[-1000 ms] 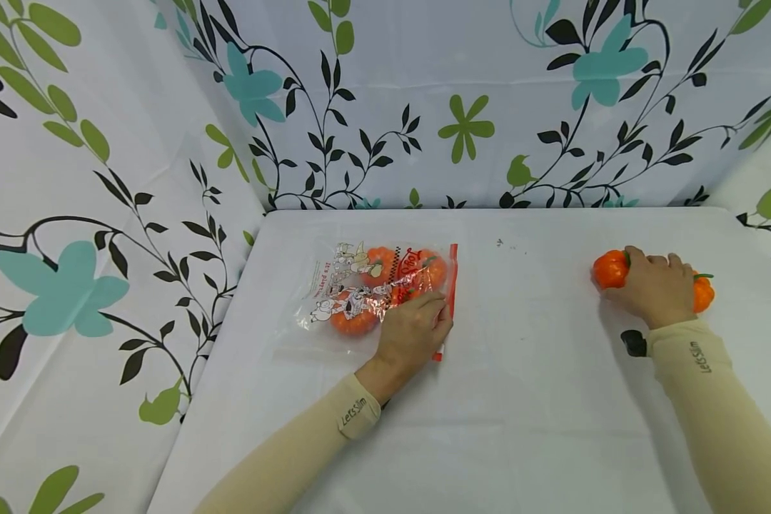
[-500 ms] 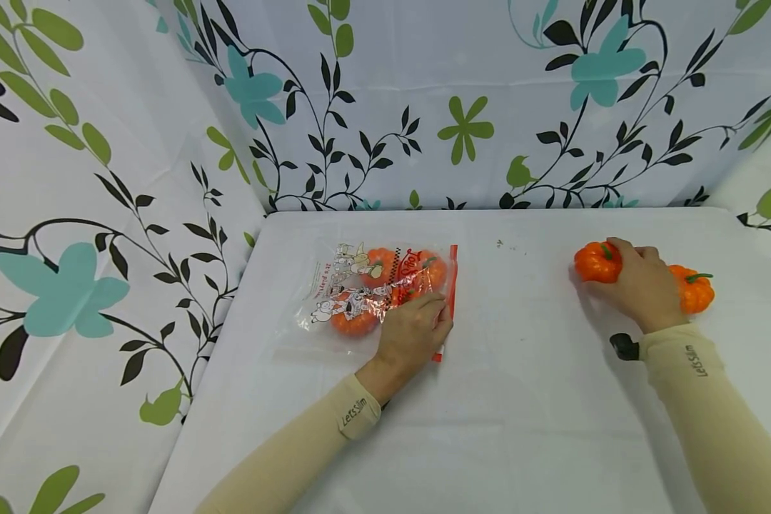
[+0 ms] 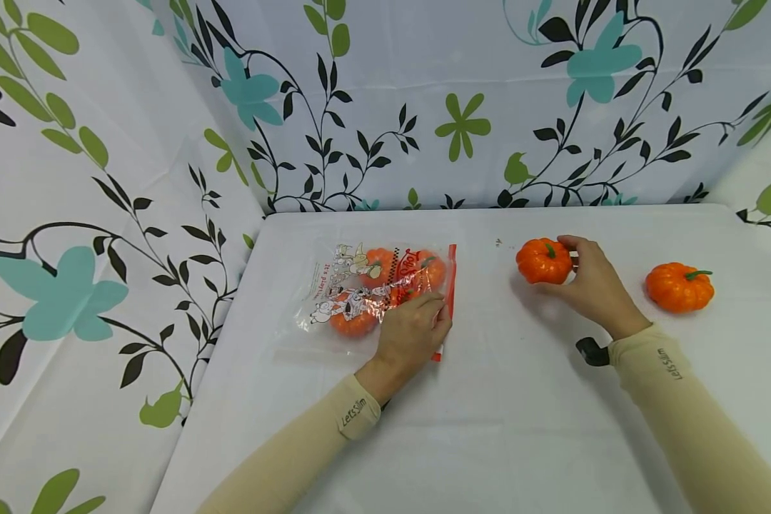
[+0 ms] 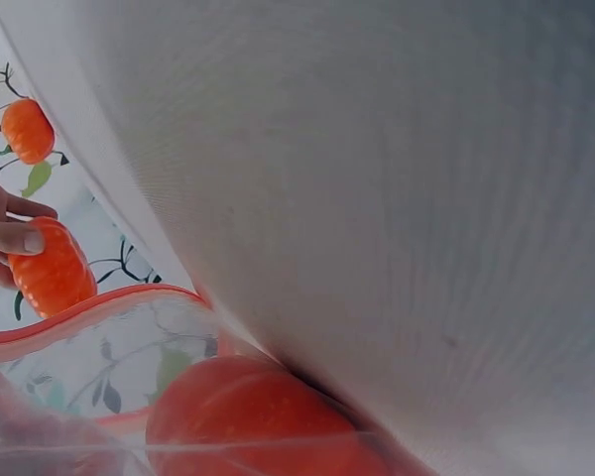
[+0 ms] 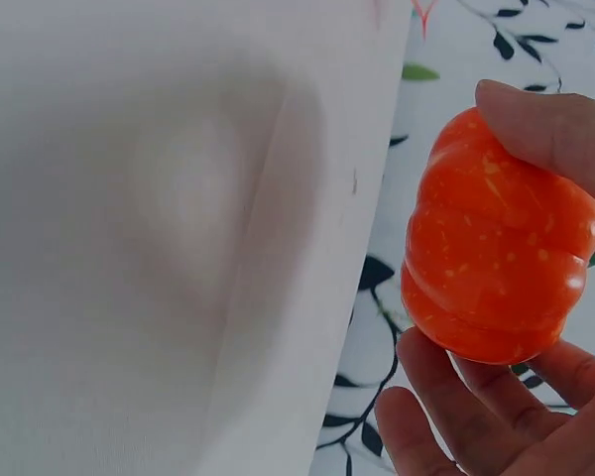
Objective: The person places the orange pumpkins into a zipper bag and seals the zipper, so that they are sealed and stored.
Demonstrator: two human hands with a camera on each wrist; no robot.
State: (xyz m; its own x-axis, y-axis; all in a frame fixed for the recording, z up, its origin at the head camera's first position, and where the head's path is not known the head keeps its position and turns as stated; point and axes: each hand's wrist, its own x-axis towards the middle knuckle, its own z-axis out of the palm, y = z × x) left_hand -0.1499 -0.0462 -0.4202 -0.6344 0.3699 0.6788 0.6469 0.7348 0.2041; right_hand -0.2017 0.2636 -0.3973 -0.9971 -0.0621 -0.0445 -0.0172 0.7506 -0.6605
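Fingers [image 5: 453, 389] above table [image 3: 488, 428], leaf-print cloth [image 3: 385, 64] beyond

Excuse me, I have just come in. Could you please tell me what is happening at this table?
A person is handling small pumpkins. The right hand holds one orange pumpkin above the white table, between thumb and fingers. The left hand grips a clear plastic bag near its red edge; more orange pumpkins are inside. Another pumpkin lies on the table, to the right.
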